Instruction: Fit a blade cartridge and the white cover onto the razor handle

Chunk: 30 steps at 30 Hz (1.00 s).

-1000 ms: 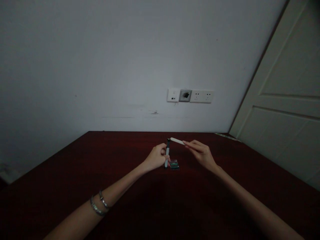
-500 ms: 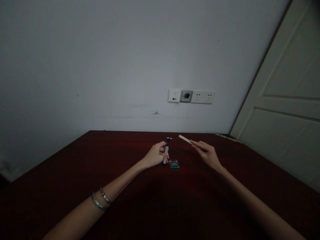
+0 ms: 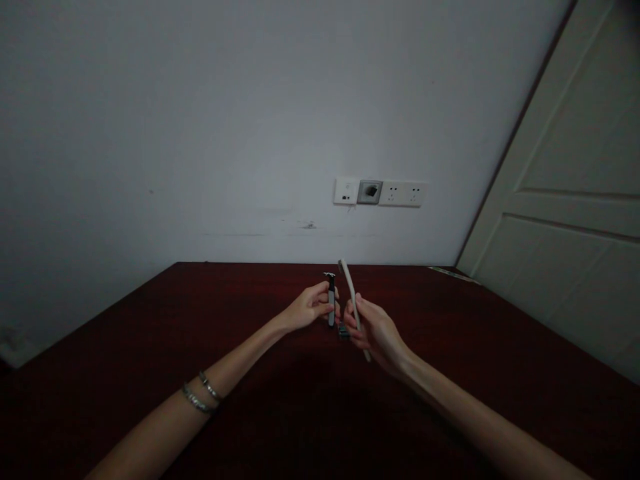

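Observation:
My left hand [image 3: 311, 308] is closed around the grey-and-black handle of a razor [image 3: 331, 308], held upright with its head at the top. To its right, my right hand [image 3: 377, 328] grips a white toothbrush [image 3: 351, 287]. The brush stands steeply, its bristles at the top facing left towards the razor head, with a small gap between the two. Behind the fingers, a small clear case with green parts [image 3: 343, 331] lies on the table, partly hidden by my right hand.
The dark red table [image 3: 240, 293] reaches back to a pale wall [image 3: 250, 133]. Sockets and a switch plate [image 3: 380, 192] are set in the wall. A white panelled door [image 3: 565, 200] stands at the right. A thin flat strip [image 3: 453, 274] lies at the table's far right corner.
My right hand has moved left and closer, turning the toothbrush from a slant to nearly upright beside the razor. It now covers part of the case. The razor has shifted slightly left and straightened.

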{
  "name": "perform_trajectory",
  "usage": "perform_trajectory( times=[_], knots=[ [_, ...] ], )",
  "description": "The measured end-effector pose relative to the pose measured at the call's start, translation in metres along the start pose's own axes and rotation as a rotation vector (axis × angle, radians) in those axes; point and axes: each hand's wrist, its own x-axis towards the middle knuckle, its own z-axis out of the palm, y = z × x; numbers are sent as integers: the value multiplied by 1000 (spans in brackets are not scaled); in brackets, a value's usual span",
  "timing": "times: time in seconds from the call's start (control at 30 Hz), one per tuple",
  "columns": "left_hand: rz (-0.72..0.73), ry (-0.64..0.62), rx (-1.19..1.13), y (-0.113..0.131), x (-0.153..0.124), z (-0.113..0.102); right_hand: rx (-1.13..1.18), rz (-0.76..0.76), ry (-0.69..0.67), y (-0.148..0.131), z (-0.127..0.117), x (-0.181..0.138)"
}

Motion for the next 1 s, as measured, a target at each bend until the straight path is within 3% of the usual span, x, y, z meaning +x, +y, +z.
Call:
perform_trajectory(
  times=[0.13,0.3,0.5,0.63,0.8,0.93,1.0],
  knots=[
    [5,40,-17,4,-1,2,-28,64,36,17,2,-11],
    [-98,-85,-100,-1,-3,2,35,-64,94,6,9,-13],
    [-115,-156,-117,-5,-3,1,-1,-10,115,10,10,-21],
    [-120,-123,-121,-5,-3,3,-27,-84,155,13,10,-23],
    [-112,-95,-130,2,-2,6,-122,47,162,27,12,-25],
    [-96,-79,-111,1,-1,6,-66,-116,194,23,14,-19],
    [-98,-69,-108,-1,-1,4,-69,-118,188,24,14,-17]
  ],
)
